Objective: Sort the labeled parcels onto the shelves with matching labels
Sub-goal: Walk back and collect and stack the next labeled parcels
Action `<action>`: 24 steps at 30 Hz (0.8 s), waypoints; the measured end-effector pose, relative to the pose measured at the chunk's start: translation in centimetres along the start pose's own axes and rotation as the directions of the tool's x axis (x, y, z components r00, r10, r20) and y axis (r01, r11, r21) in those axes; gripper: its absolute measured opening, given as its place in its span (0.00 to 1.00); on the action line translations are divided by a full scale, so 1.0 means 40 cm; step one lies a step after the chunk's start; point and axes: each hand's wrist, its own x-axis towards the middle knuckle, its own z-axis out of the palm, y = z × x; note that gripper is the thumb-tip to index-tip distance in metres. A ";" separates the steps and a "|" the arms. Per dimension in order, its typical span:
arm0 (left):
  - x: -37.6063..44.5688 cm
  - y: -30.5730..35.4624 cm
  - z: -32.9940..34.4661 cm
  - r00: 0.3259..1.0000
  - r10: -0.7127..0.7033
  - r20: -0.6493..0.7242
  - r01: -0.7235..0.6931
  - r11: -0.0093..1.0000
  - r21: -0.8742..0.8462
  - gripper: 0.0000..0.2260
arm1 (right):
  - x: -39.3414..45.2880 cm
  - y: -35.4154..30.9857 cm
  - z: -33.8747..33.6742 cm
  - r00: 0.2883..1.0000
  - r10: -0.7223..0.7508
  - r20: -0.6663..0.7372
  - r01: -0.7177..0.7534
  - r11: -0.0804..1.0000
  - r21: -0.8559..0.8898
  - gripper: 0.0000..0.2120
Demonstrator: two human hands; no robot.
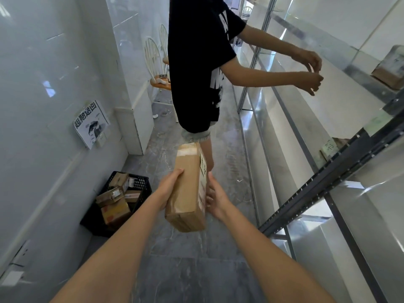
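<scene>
I hold a long brown cardboard parcel (pixel 188 189) out in front of me over the floor, one end pointing away. My left hand (pixel 169 185) grips its left side and my right hand (pixel 215 199) supports its right side. A pale label with green writing runs along the parcel's right face. The metal shelves (pixel 332 171) stand to my right, with a green-lettered label (pixel 329 147) on one shelf edge. A brown parcel (pixel 391 71) lies on an upper shelf at far right.
A black crate (pixel 142 182) with several cardboard parcels sits on the floor at left against the white wall. Another person in a black shirt (pixel 196 62) stands ahead in the narrow aisle, both hands reaching toward the shelves. White chairs (pixel 153 57) stand behind them.
</scene>
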 end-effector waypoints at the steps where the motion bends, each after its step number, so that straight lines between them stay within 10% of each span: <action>1: -0.003 -0.002 -0.006 1.000 -0.026 0.012 0.026 1.000 0.002 0.23 | 0.002 0.000 -0.008 1.000 -0.013 -0.011 0.013 1.000 0.001 0.25; 7: -0.024 -0.020 0.015 1.000 0.014 -0.013 -0.013 0.998 0.059 0.17 | -0.016 -0.018 -0.028 0.998 -0.042 0.050 0.045 0.998 -0.048 0.06; 17: 0.020 -0.039 0.021 0.984 0.157 -0.078 -0.140 0.971 0.194 0.17 | -0.005 0.000 -0.035 0.991 -0.109 -0.077 0.103 0.991 -0.084 0.29; 24: 0.047 -0.064 0.008 0.994 0.102 -0.049 -0.093 0.983 0.160 0.35 | -0.019 -0.008 -0.017 0.970 -0.172 -0.169 0.150 0.979 -0.135 0.16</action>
